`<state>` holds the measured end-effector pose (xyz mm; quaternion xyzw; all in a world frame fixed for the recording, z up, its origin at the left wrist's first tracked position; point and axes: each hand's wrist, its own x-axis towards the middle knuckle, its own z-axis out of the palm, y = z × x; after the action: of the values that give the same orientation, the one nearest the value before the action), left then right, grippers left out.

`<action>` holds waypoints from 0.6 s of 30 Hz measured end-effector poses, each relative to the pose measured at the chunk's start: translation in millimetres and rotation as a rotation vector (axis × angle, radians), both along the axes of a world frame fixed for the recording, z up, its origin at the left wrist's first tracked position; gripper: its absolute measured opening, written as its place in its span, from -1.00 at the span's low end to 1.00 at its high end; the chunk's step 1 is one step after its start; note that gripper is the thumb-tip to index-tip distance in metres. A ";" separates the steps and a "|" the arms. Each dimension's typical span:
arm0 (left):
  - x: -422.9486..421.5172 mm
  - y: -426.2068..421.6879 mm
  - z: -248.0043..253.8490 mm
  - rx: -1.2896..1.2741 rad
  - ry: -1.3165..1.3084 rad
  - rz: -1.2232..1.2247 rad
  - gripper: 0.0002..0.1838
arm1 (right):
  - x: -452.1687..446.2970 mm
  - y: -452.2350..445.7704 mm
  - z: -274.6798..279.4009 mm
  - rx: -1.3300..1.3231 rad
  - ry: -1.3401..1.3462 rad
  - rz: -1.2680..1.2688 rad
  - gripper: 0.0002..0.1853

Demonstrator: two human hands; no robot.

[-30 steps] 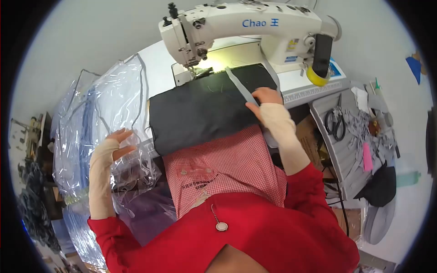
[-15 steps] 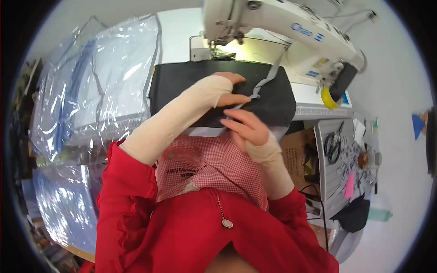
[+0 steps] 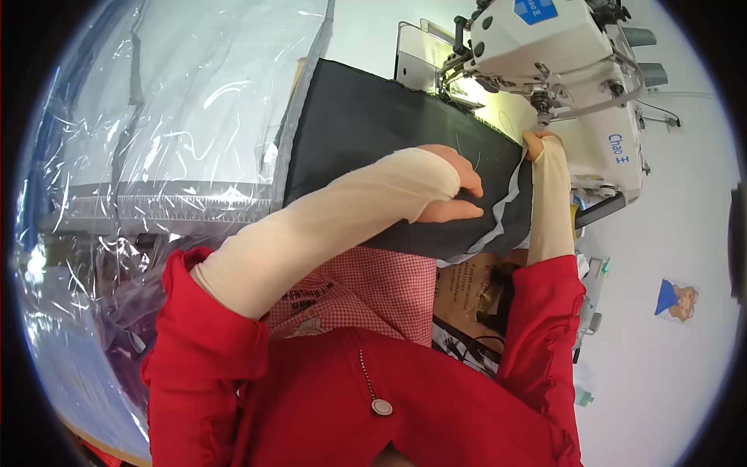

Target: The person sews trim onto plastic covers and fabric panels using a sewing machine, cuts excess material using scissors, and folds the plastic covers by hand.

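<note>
We look down at a piece of black cloth (image 3: 366,140) lying flat on the white worktop (image 3: 364,39), spread from its middle to its near edge; the cloth's far edge sits beside the lit needle area of a white sewing machine (image 3: 583,70). A narrow grey strip (image 3: 498,224) runs down the cloth's right side, wavy and twisted; it is laid on, but we can make out no stitching along it, and its lower end hangs towards the cloth's near edge.

The left hand (image 3: 457,183) is partly open over the cloth, thumb and fingers apart, with nothing that we can see in its hold; whether it presses on the cloth we cannot tell. The right hand (image 3: 541,144) is at the cloth's far right corner, fingers bent closed, apparently pinching the strip's upper end.

Along the near edge of the worktop runs a ruler (image 3: 179,204); clear plastic sheeting (image 3: 194,101) covers the left part, glossy and creased, and drapes over that edge. Below the cloth we find a red checked apron (image 3: 397,284) and, to its right, a printed cardboard box (image 3: 454,300); beyond stands a pale wall (image 3: 646,373) bearing a small blue and brown cut-out (image 3: 678,300).
</note>
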<state>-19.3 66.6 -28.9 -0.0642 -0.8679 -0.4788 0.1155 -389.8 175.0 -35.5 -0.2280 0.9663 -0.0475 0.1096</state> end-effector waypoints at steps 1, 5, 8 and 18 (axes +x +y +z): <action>-0.2 0.3 -1.7 0.006 0.005 -0.002 -0.58 | 20.0 -1.3 8.5 0.006 0.005 -0.002 -0.48; -1.6 3.1 -1.7 0.077 0.049 0.118 -0.58 | 115.4 1.6 42.6 -0.712 -0.671 -0.043 -0.81; -2.3 0.4 4.4 0.375 -0.028 0.281 -0.57 | 161.1 11.8 45.9 -0.805 -0.705 0.140 -0.79; -7.0 -1.1 17.1 0.856 -0.203 0.191 -0.56 | 290.7 48.6 72.6 -0.886 -1.042 0.159 -0.74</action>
<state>-26.3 65.5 -11.7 0.1171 -0.6006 -0.7859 0.0897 -99.1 223.6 37.1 -0.2688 0.6573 -0.5333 0.4597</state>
